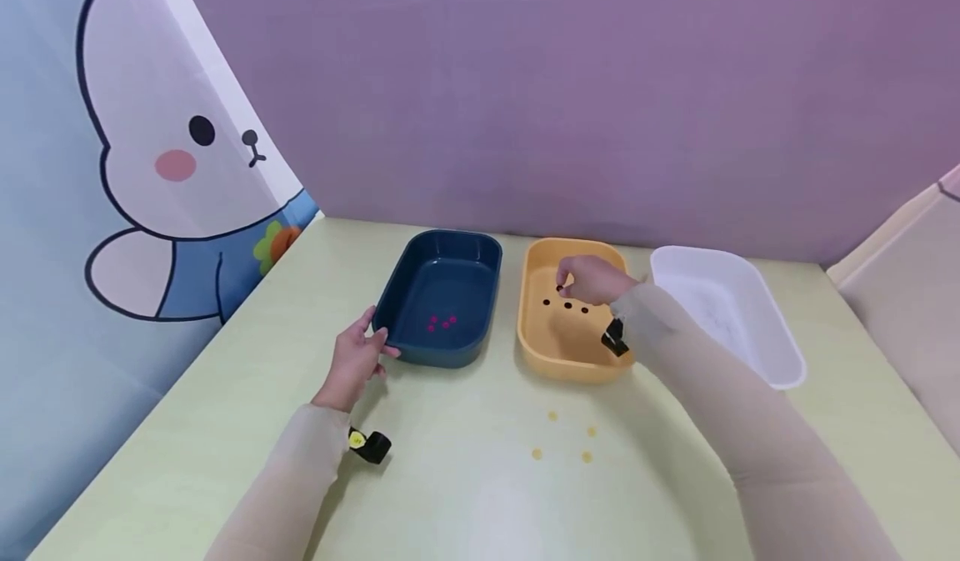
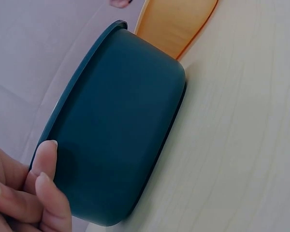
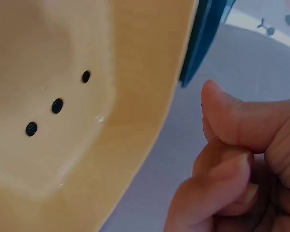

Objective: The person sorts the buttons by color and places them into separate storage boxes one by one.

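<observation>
My left hand (image 1: 356,361) grips the near left corner of a dark blue tray (image 1: 438,358), with the thumb near its rim and fingers against the outer wall. Inside that tray lie several small pink pieces (image 1: 446,324). Over the orange tray (image 1: 576,369), my right hand (image 1: 597,280) pinches a small black button-like disc (image 1: 559,288) between thumb and finger. In the right wrist view, only a dark speck of it shows at the fingertips. Three more black discs (image 3: 57,105) lie on the orange tray's floor, beneath that hand.
A white tray (image 1: 738,294) stands to the right of the orange one, partly behind the right sleeve. Several small yellow discs (image 1: 587,457) lie on the pale table (image 1: 450,478) in front of the orange tray. A purple backdrop (image 1: 570,111) rises behind the trays.
</observation>
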The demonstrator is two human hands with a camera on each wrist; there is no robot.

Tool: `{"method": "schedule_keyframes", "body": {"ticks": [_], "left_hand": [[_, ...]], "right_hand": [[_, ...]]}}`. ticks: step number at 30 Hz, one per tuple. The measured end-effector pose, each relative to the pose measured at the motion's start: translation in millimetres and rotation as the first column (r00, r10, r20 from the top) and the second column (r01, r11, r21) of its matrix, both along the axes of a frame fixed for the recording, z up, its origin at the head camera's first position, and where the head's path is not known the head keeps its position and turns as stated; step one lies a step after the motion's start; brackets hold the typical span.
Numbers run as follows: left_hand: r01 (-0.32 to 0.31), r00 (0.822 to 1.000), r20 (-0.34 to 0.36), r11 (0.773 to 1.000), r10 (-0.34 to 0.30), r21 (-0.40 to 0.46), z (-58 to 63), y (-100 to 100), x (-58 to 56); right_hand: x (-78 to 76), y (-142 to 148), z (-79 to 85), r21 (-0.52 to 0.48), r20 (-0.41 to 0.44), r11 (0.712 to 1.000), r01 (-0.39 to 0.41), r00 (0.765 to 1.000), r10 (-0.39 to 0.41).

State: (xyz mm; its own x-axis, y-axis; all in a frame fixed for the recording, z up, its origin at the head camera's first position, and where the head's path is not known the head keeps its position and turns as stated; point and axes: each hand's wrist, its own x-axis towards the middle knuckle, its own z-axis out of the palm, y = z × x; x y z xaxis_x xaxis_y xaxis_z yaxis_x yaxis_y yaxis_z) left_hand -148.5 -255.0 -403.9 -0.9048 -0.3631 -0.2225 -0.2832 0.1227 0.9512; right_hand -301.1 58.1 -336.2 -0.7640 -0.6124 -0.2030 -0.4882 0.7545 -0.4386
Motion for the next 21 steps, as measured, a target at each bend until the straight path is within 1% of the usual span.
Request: {"method": "schedule_keyframes", "body": {"ticks": [3, 9, 12, 18, 21], "left_hand": [[0.000, 1.000, 0.002, 1.000, 0.000, -0.018, 0.5, -0.2, -0.4], [-0.002, 1.000, 0.011, 1.000, 0.002, -0.027, 0.5, -2.5, 0.9], [0.002, 1.000, 0.013, 1.000, -0.002, -0.029, 0.3, -3.1, 1.9], [0.003, 1.000, 0.014, 1.000, -0.002, -0.024, 0.0, -3.6, 3.0], [0.007, 1.000, 0.010, 1.000, -0.006, -0.026, 0.8, -2.9, 3.1]], "right_hand": [[-6.9, -1.0, -4.1, 0.011, 0.054, 0.999, 0.042, 0.998, -0.042], [-18.7, -1.7, -18.4, 0.023, 0.108, 0.998, 0.061, 0.992, -0.063], [-20.7, -1.8, -26.3, 0.034, 0.133, 0.998, 0.050, 0.990, -0.054], [-21.8, -3.4, -42.6, 0.036, 0.210, 0.997, 0.064, 0.975, -0.070], [-21.7, -4.7, -47.3, 0.035, 0.232, 0.997, 0.067, 0.970, -0.074]]}}
